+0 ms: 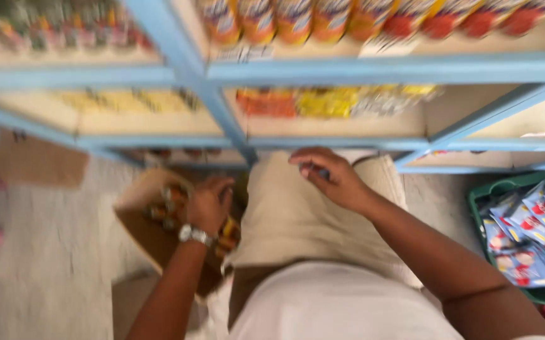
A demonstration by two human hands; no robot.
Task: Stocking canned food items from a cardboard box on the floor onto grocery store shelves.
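The picture is blurred by motion. My left hand, with a metal watch on its wrist, reaches down into an open cardboard box on the floor and rests on the small jars packed in it; whether it grips one I cannot tell. My right hand is held over my raised knee, its fingers curled around a small dark thing I cannot make out. Both hands are just in front of the lowest shelf of a blue-framed rack.
The rack's upper shelf holds a row of orange and red packets; the middle shelf has yellow and orange packs. A green crate of blue and red sachets stands at the right. A flat piece of cardboard lies at the left.
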